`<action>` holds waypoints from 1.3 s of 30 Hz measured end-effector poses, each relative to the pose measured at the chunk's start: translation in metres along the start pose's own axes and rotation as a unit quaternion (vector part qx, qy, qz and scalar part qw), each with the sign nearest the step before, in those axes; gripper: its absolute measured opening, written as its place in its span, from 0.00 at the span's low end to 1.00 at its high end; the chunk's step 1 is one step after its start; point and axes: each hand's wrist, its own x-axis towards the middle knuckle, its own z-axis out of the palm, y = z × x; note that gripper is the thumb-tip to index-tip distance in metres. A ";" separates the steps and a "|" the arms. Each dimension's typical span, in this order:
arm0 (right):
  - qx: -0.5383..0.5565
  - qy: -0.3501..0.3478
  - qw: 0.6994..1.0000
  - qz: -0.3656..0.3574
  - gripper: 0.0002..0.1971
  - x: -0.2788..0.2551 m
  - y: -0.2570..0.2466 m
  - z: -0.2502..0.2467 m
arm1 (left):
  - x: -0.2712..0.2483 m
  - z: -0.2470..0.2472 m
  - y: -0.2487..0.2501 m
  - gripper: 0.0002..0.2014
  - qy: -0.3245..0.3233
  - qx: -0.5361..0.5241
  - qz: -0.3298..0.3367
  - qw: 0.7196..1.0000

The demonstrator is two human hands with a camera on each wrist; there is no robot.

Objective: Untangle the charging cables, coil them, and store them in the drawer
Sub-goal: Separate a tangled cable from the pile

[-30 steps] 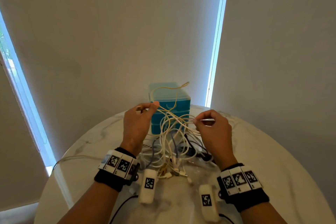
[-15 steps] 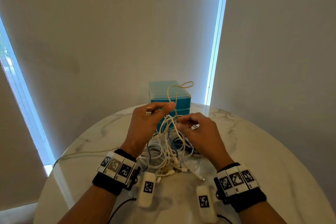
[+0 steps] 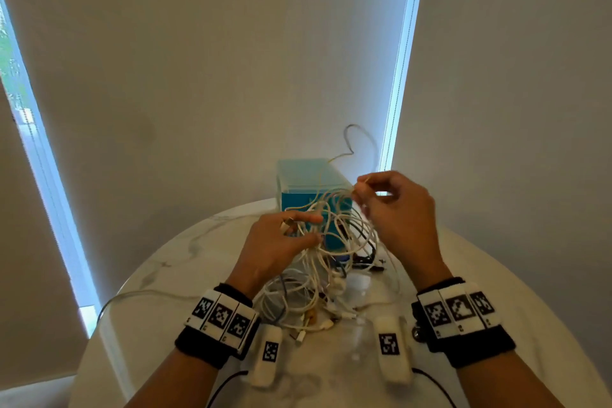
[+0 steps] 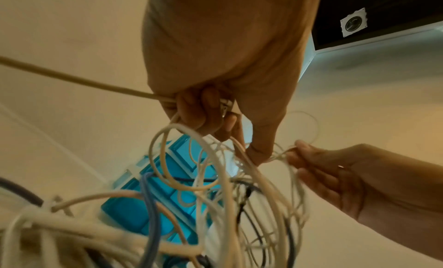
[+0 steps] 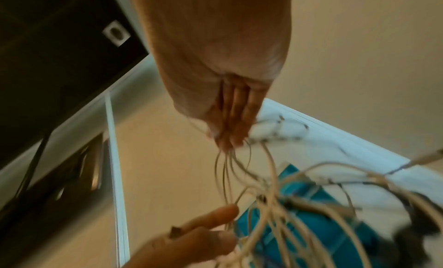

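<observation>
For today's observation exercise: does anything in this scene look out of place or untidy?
Yes. The cables are one knotted bundle, partly lifted by the left hand and right hand, with the rest heaped on the table. One loop sticks up above the blue drawer box.

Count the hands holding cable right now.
2. The left hand grips white loops at the left of the cable tangle. The right hand pinches thin strands higher up, before the blue drawer unit. None hidden.

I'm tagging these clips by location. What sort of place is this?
Probably a room in a home: a round marble-look table stands close to drawn roller blinds with daylight at their edges, and a small blue desktop drawer unit sits behind the cable tangle.
</observation>
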 end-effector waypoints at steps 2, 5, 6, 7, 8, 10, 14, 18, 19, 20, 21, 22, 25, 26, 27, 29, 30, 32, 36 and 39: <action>-0.141 -0.100 0.984 -0.030 0.06 0.005 -0.004 0.005 | 0.000 -0.002 0.000 0.16 0.011 0.027 0.014 0.999; -0.203 -0.192 0.960 -0.013 0.08 0.013 -0.014 0.000 | -0.005 0.001 0.007 0.13 0.004 0.026 0.035 0.999; -0.206 -0.218 0.954 -0.007 0.08 0.016 -0.021 -0.003 | -0.006 0.002 0.009 0.13 0.004 0.027 0.041 0.999; -0.210 -0.240 0.948 -0.008 0.07 0.018 -0.028 -0.005 | -0.007 0.003 0.010 0.14 0.003 0.028 0.048 0.998; -0.211 -0.257 0.943 -0.011 0.06 0.020 -0.036 -0.007 | -0.007 0.004 0.010 0.15 0.003 0.024 0.053 0.998; -0.162 -0.287 0.944 0.000 0.04 0.020 -0.051 -0.008 | -0.007 0.004 0.012 0.14 0.004 0.008 0.061 0.998; 0.051 -0.251 0.965 0.050 0.03 0.019 -0.059 -0.007 | -0.006 0.008 0.013 0.08 -0.005 0.032 0.092 0.995; 0.184 -0.127 0.970 0.100 0.04 0.017 -0.044 -0.004 | -0.003 0.000 0.013 0.07 0.017 0.017 0.057 0.998; 0.182 -0.099 0.973 0.103 0.03 0.018 -0.039 -0.004 | -0.002 -0.004 0.013 0.09 0.029 0.023 0.047 0.998; 0.171 -0.072 0.978 0.098 0.03 0.018 -0.034 -0.004 | -0.001 -0.008 0.011 0.10 0.042 0.030 0.039 0.998; 0.155 -0.049 0.983 0.088 0.02 0.018 -0.028 -0.004 | 0.000 -0.010 0.010 0.11 0.052 0.036 0.035 0.997; 0.141 -0.032 0.987 0.076 0.02 0.018 -0.023 -0.003 | 0.001 -0.010 0.009 0.12 0.062 0.044 0.032 0.997; 0.088 -0.046 0.993 0.060 0.03 0.017 -0.012 -0.002 | 0.003 -0.003 0.004 0.13 0.094 0.068 0.026 0.993; 0.068 -0.060 0.994 0.062 0.03 0.018 -0.009 -0.002 | 0.004 -0.001 0.003 0.13 0.098 0.069 0.021 0.993; 0.049 -0.071 0.994 0.063 0.03 0.017 -0.006 -0.001 | 0.003 0.002 0.002 0.13 0.095 0.068 0.018 0.993; 0.015 -0.088 0.995 0.049 0.03 0.014 -0.002 0.001 | 0.003 0.006 0.002 0.15 0.081 0.064 0.017 0.994; -0.007 -0.095 0.995 0.031 0.03 0.010 0.001 0.003 | 0.002 0.008 0.002 0.16 0.076 0.063 0.018 0.995; -0.050 -0.102 0.994 -0.006 0.07 0.002 0.006 0.006 | 0.001 0.009 0.002 0.18 0.070 0.062 0.023 0.995; -0.081 -0.126 0.989 -0.015 0.10 -0.018 0.014 0.009 | -0.003 0.008 0.002 0.15 0.074 0.027 0.021 0.997; -0.038 -0.138 0.990 -0.012 0.08 -0.030 0.013 0.010 | -0.006 0.008 0.002 0.09 0.074 0.001 0.040 0.996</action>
